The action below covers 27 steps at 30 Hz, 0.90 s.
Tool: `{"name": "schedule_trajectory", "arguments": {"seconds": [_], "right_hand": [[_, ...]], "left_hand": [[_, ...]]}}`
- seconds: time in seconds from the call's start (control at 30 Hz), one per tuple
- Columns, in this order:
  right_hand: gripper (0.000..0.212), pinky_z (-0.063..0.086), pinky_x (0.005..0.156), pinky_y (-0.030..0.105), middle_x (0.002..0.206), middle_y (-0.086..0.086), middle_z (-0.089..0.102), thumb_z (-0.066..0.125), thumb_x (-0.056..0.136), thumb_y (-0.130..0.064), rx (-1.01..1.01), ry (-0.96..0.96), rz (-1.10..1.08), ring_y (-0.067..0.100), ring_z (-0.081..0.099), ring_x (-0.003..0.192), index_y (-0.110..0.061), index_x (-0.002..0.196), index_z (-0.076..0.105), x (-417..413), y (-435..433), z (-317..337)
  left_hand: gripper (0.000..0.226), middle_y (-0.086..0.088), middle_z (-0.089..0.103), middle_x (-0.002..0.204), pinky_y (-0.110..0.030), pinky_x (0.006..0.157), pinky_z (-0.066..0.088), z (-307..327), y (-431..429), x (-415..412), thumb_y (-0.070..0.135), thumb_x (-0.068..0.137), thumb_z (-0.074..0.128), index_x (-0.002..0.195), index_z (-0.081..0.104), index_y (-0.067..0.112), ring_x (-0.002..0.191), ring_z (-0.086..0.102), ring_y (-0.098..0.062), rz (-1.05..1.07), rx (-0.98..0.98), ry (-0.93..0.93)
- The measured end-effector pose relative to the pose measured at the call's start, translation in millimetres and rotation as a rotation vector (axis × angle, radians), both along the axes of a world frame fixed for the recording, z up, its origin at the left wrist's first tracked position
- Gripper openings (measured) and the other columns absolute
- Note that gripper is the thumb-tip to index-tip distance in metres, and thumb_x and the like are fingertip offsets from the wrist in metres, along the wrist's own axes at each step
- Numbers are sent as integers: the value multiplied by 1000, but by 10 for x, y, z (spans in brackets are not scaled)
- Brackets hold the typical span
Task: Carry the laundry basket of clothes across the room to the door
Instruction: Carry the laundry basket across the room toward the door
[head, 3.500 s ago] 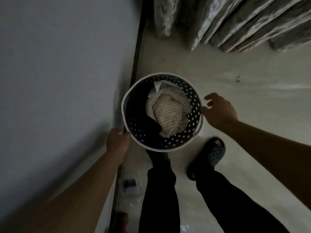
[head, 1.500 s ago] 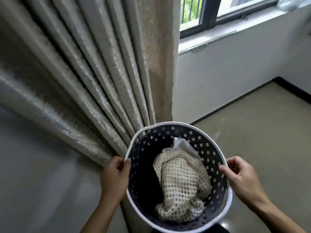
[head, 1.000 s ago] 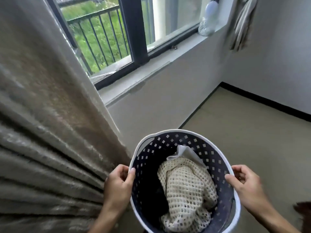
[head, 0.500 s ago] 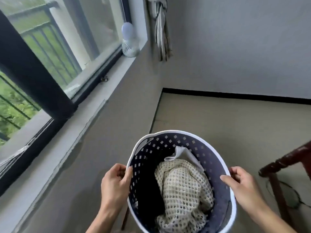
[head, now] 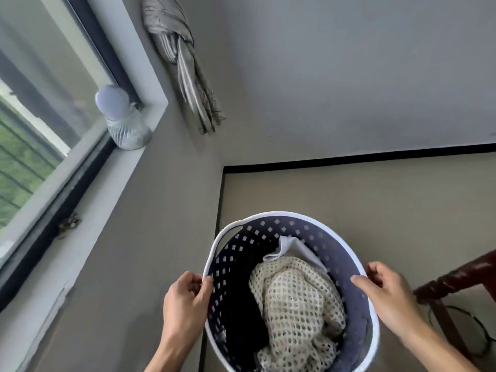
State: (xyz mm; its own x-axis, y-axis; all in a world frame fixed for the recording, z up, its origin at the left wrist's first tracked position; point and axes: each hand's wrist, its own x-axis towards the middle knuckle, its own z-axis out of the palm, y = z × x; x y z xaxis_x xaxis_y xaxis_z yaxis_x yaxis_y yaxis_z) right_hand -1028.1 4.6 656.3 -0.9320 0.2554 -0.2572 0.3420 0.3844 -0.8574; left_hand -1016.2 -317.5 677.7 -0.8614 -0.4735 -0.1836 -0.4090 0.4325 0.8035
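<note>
A round dark-blue perforated laundry basket [head: 276,224] with a white rim is held up in front of me, above the floor. Inside lie a cream open-knit garment [head: 298,307], a dark garment [head: 241,304] on its left and a white cloth [head: 291,247] at the back. My left hand [head: 185,304] grips the rim on the left side, thumb inside the basket. On the right side, my right hand [head: 386,296] grips the rim the same way.
A window [head: 40,108] with a sill runs along the left wall; a ribbed glass jar with a white bulb top [head: 122,120] stands on the sill. A knotted grey curtain [head: 185,63] hangs in the corner. A dark wooden furniture piece [head: 456,280] and a black cable sit at right.
The basket was lifted from the floor by the wall and carried past the curtain and window. The view has swung right toward the room corner. Both hands keep their hold on the rim.
</note>
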Motion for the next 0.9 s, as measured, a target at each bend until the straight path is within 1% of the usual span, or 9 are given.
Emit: {"name": "schedule_trajectory", "arguments": {"seconds": [0.27, 0.37, 0.5, 0.57, 0.63, 0.7, 0.77, 0.83, 0.9], "right_hand": [[15, 38, 61, 36, 79, 36, 60, 66, 80, -6, -4, 13, -26, 19, 46, 61, 7, 80, 59, -1450, 205, 221], [15, 39, 61, 37, 79, 36, 62, 67, 80, -6, -2, -9, -66, 19, 47, 61, 8, 79, 60, -1921, 244, 166], [9, 40, 60, 34, 78, 33, 65, 67, 80, -4, -10, -30, -163, 21, 50, 60, 3, 76, 62, -2573, 300, 72], [10, 39, 54, 30, 77, 33, 65, 67, 80, -4, -1, -32, -226, 20, 49, 58, 2, 74, 62, -2873, 340, 36], [9, 42, 50, 33, 78, 33, 66, 69, 79, -5, -5, -37, -298, 24, 52, 57, -1, 75, 63, -3145, 389, 37], [7, 47, 57, 40, 79, 28, 69, 70, 78, -6, -18, -49, -375, 36, 60, 62, -4, 76, 63, -3382, 465, 60], [7, 48, 54, 41, 78, 28, 70, 69, 79, -3, -51, -65, -458, 32, 61, 61, -7, 77, 64, -3575, 565, 100], [7, 47, 55, 37, 78, 30, 68, 68, 80, 0, -80, -59, -541, 26, 58, 61, -6, 78, 64, -3772, 693, 136], [6, 45, 54, 35, 77, 30, 67, 67, 81, 1, -107, -62, -603, 27, 57, 60, -3, 79, 62, -3982, 867, 140]], "left_hand": [[25, -14, 71, 60, -48, 63, 55, 134, 200, -1517, 22, 87, 67, 66, 63, 9, 61, 66, -37, -39, -8, 26], [26, -18, 69, 62, -46, 59, 54, 63, 251, -2150, 22, 87, 67, 66, 62, 8, 54, 60, -32, -88, -37, 21], [24, -16, 70, 63, -44, 60, 54, -71, 344, -3106, 21, 87, 65, 67, 64, 8, 54, 60, -31, -190, -49, 6], [25, -12, 64, 55, -40, 55, 48, -107, 403, -3615, 21, 87, 65, 66, 62, 7, 50, 51, -23, -256, -57, 2], [27, -3, 55, 50, -35, 52, 42, -79, 505, -4123, 23, 88, 64, 67, 61, 6, 48, 44, -20, -323, -69, 6], [27, -1, 53, 49, -34, 51, 40, -5, 656, -4617, 25, 88, 63, 69, 60, 5, 48, 44, -20, -390, -93, 15], [28, -2, 55, 49, -35, 51, 42, 64, 855, -5064, 27, 88, 62, 69, 59, 7, 48, 47, -20, -467, -115, 24], [26, -8, 64, 55, -39, 54, 48, 118, 1107, -5464, 28, 88, 62, 69, 61, 11, 49, 53, -21, -542, -99, 25], [25, -12, 68, 60, -40, 56, 50, 111, 1390, -5828, 28, 88, 63, 69, 62, 12, 51, 57, -23, -599, -88, 32]]}}
